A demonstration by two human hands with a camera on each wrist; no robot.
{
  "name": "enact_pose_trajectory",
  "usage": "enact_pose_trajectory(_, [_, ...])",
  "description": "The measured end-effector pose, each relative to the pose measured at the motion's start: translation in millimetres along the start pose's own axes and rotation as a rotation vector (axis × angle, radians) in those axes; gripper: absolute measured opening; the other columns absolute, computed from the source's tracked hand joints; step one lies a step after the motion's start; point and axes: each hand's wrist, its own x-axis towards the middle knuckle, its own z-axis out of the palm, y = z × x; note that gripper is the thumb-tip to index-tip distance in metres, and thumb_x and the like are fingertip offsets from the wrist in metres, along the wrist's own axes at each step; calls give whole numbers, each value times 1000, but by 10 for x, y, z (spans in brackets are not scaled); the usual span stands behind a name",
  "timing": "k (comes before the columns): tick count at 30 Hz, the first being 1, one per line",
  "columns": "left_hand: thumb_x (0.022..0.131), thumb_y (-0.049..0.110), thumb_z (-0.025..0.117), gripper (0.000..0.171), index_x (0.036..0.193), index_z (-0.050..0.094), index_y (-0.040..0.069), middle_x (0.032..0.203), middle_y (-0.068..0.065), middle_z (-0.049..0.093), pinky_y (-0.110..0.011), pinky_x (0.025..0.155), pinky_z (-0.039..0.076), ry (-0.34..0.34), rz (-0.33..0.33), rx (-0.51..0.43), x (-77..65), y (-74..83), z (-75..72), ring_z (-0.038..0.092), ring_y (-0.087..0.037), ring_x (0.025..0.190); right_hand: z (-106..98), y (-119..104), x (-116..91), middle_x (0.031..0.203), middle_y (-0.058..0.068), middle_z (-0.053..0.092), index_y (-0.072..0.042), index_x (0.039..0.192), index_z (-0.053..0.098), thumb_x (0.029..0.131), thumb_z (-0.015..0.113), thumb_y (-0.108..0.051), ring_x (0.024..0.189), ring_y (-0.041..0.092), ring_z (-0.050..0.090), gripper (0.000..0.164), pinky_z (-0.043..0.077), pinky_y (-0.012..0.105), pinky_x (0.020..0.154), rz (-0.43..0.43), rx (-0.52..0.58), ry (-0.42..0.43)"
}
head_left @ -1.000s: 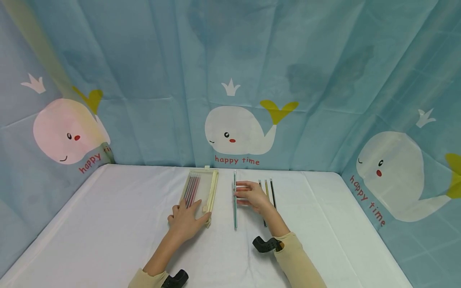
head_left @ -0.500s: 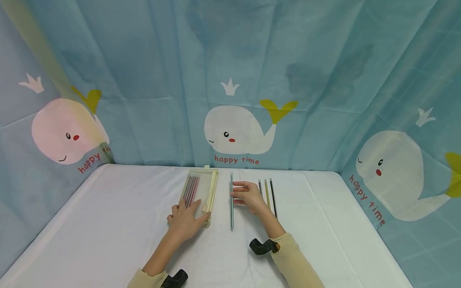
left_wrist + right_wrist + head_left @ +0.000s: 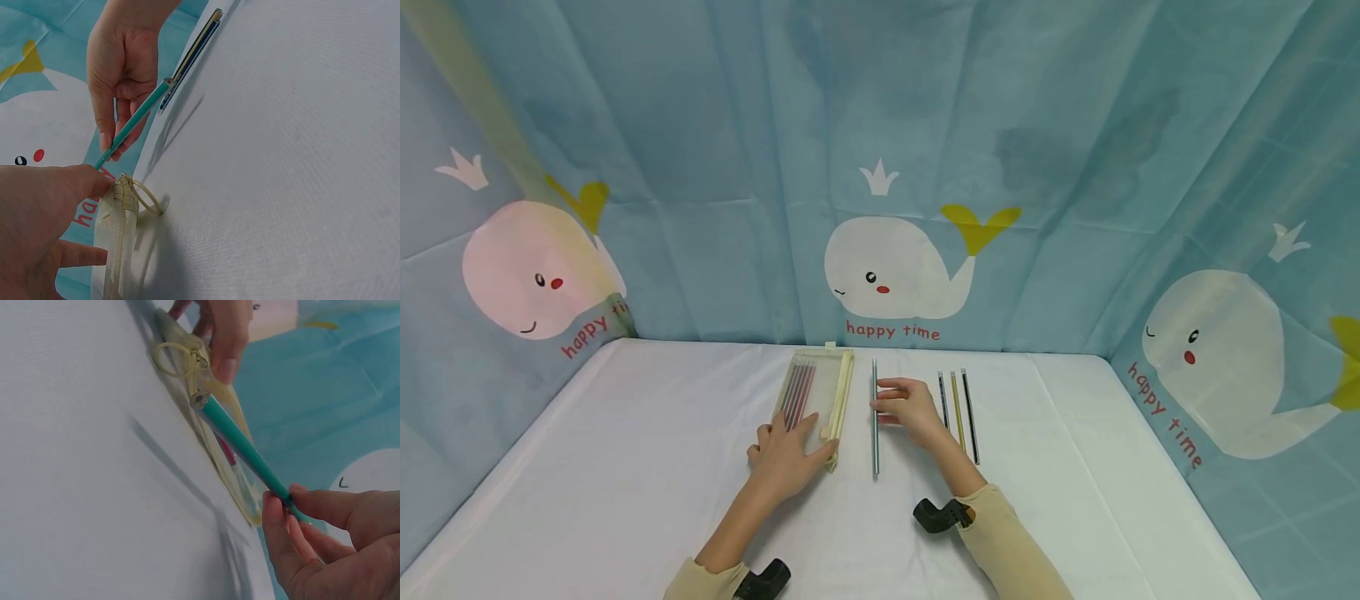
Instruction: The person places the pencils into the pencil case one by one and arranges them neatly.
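Note:
My right hand (image 3: 907,410) pinches a teal pencil (image 3: 240,444) between thumb and fingers, clear of the table with its shadow beneath. In the head view the teal pencil stands lengthwise just right of a pale yellow zip pencil case (image 3: 844,379). Several pencils (image 3: 797,396), reddish and dark, show through the case's see-through front. My left hand (image 3: 786,457) rests on the near end of the case, fingers spread. In the left wrist view its thumb lies beside the zip, where a ring pull (image 3: 148,197) hangs.
To the right of my right hand lie a dark pencil (image 3: 943,398), a yellow pencil (image 3: 957,408) and a black pencil (image 3: 970,417), side by side. The white-covered table (image 3: 647,467) backs onto a blue whale-print curtain (image 3: 722,250).
My right hand has carried the teal pencil a little left, nearer the pencil case. The pencils on the right are less covered by the forearm. My left hand stays on the case.

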Motion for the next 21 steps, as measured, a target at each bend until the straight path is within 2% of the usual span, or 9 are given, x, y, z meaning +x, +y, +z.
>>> enact_pose_trajectory(5, [99, 51, 65, 70, 151, 57, 5, 156, -43, 33, -77, 96, 33, -2, 1, 2, 5, -2, -4, 35, -63, 135, 41, -8, 25, 110, 24, 70, 11, 134, 65, 93, 73, 8, 82, 17, 72, 41, 64, 37, 76, 0, -32, -1])
enact_pose_trajectory(13, [99, 52, 65, 70, 150, 58, 5, 157, -43, 33, -77, 95, 33, -2, -3, -2, 2, -6, -8, 36, -63, 135, 110, 10, 88, 104, 19, 72, 11, 132, 66, 93, 74, 6, 78, 12, 72, 40, 64, 32, 72, 10, -63, -21])
enact_pose_trajectory(21, [99, 50, 65, 69, 150, 57, 5, 156, -43, 33, -77, 95, 34, -5, 2, 1, -9, 1, -19, 36, -64, 134, 173, 27, 140, 108, 21, 72, 11, 132, 65, 93, 76, 4, 83, 15, 75, 41, 63, 30, 73, 26, -90, -22])
